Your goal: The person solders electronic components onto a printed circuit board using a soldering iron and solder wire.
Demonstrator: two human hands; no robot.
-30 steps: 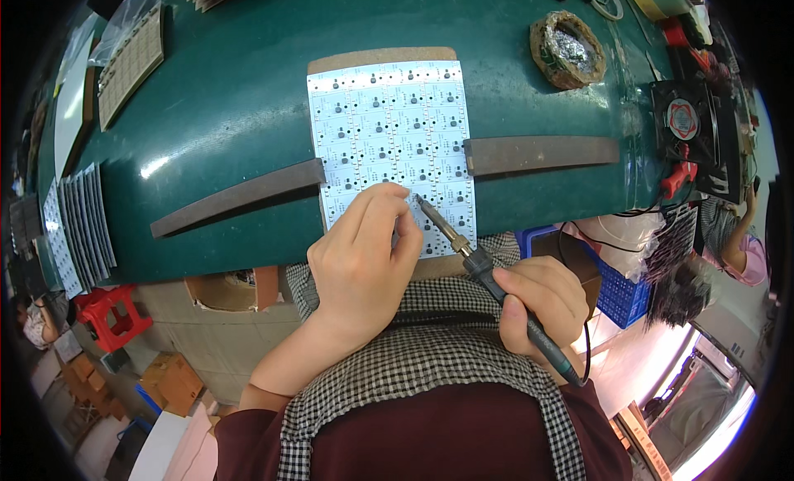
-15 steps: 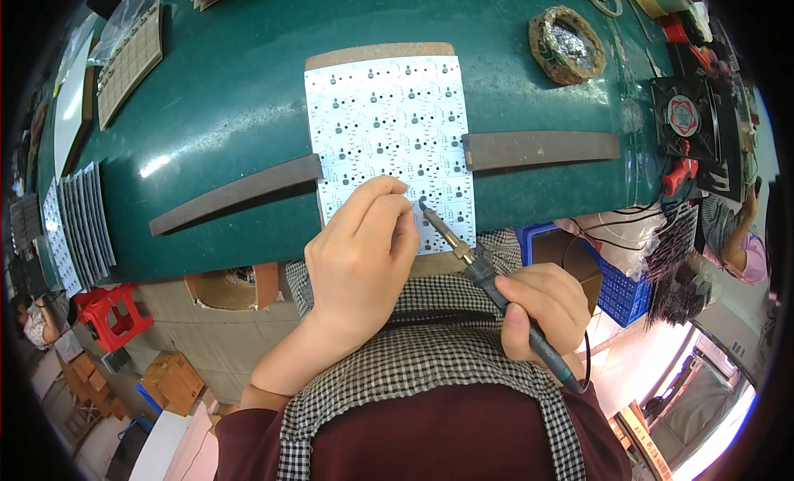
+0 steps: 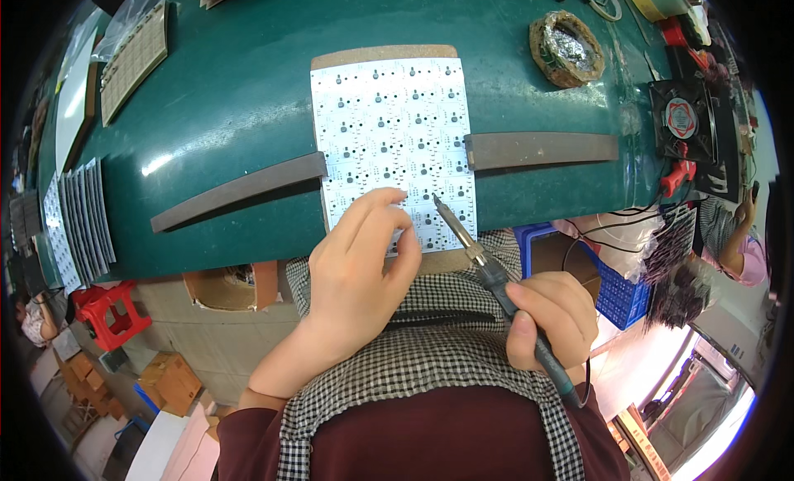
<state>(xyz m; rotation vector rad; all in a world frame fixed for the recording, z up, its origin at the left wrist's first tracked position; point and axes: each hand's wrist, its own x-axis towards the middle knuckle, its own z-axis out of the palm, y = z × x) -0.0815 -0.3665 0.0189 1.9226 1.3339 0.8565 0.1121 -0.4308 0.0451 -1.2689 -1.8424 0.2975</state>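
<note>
One left hand (image 3: 356,262) curls, its hold unclear; the right hand (image 3: 556,317) grips a soldering iron (image 3: 494,277).

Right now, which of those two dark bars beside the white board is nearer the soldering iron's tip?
The right bar, at the right edge of the white board; the left bar, at the opposite edge, lies farther from the soldering iron.

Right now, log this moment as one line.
left hand: over white circuit board, grip unclear | right hand: gripping soldering iron | iron tip: over board, contact unclear
</note>
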